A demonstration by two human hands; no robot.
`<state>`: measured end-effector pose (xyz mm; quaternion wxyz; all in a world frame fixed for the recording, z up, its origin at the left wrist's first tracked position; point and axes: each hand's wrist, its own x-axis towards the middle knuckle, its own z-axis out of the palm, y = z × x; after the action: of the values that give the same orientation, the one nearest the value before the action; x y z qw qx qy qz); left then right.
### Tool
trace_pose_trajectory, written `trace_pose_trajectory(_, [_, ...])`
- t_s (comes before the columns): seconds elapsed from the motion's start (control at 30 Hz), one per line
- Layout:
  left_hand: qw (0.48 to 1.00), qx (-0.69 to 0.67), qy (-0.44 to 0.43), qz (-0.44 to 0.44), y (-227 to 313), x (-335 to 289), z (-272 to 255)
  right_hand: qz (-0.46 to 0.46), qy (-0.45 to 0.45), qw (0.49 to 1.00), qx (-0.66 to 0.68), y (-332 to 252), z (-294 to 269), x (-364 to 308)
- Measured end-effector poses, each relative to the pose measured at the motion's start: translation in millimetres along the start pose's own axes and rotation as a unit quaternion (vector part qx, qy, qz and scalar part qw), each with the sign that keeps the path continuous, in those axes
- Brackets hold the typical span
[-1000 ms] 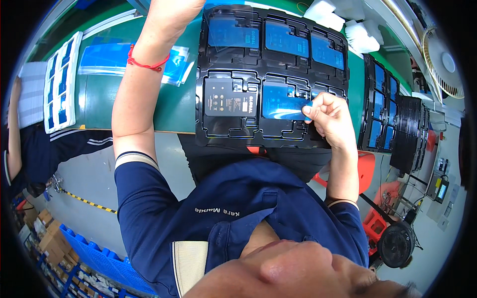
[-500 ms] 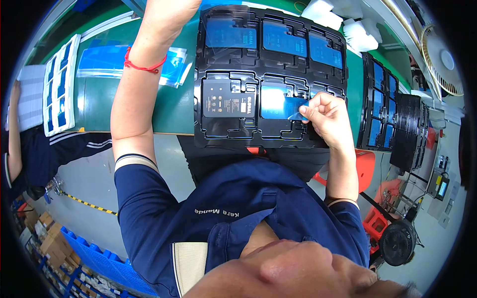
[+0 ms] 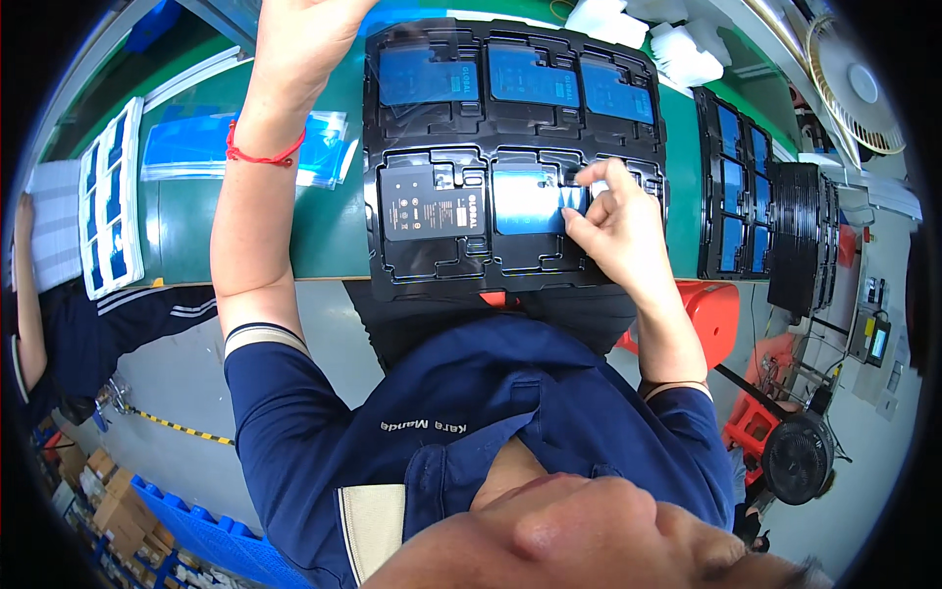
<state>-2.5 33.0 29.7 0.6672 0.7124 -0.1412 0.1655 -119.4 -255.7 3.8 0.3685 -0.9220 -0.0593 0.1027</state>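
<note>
A black plastic tray (image 3: pixel 432 267) lies on the green table before me, holding flat battery-like packs in two rows. Blue film covers the packs in the far row, such as the far middle pack (image 3: pixel 535 77). At near left sits a dark grey pack (image 3: pixel 427 204) with no blue film. Beside it, the near middle pack (image 3: pixel 523 201) has shiny blue film. My right hand (image 3: pixel 618 221) hovers at that pack's right edge, thumb and index finger apart, covering much of the near right pocket. My left hand (image 3: pixel 306 44) is raised beyond the tray's far left, its fingertips cut off by the upper edge.
Loose blue film sheets (image 3: pixel 196 147) lie under my left forearm. Left of them stands a white tray (image 3: pixel 111 201) with blue-covered pieces. Right are another loaded black tray (image 3: pixel 734 187) and a stack of black trays (image 3: pixel 803 236). A co-worker's arm (image 3: pixel 26 285) shows at far left.
My right thumb and index finger have parted from their pinch on the blue film's corner. My left hand remains raised at the top. The whole view has shifted slightly.
</note>
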Motion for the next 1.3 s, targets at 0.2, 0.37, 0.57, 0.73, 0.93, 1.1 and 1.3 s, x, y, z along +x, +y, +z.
trace_pose_trajectory(0.2, [1.0,0.012,-0.011,0.014,6,-3,4,-0.03,0.086,0.99,-0.108,0,-13,0])
trace_pose_trajectory(0.37, [0.997,0.059,-0.017,0.035,11,-6,7,-0.035,0.165,0.981,-0.092,14,-27,10])
trace_pose_trajectory(0.57, [0.977,0.149,-0.092,0.121,-14,-10,13,-0.134,0.167,0.975,0.066,5,-31,32])
trace_pose_trajectory(0.73, [0.962,0.186,-0.171,0.108,-3,-25,30,-0.241,0.149,0.954,0.102,-24,-29,59])
trace_pose_trajectory(0.93, [0.961,0.162,-0.212,0.074,3,-30,35,-0.251,0.16,0.948,0.109,-28,-18,67])
trace_pose_trajectory(1.1, [0.96,0.115,-0.247,0.066,3,-40,51,-0.281,0.198,0.931,0.122,-23,-5,64])
trace_pose_trajectory(1.3, [0.948,0.155,-0.231,0.153,2,-42,55,-0.328,0.208,0.919,0.068,-25,0,63])
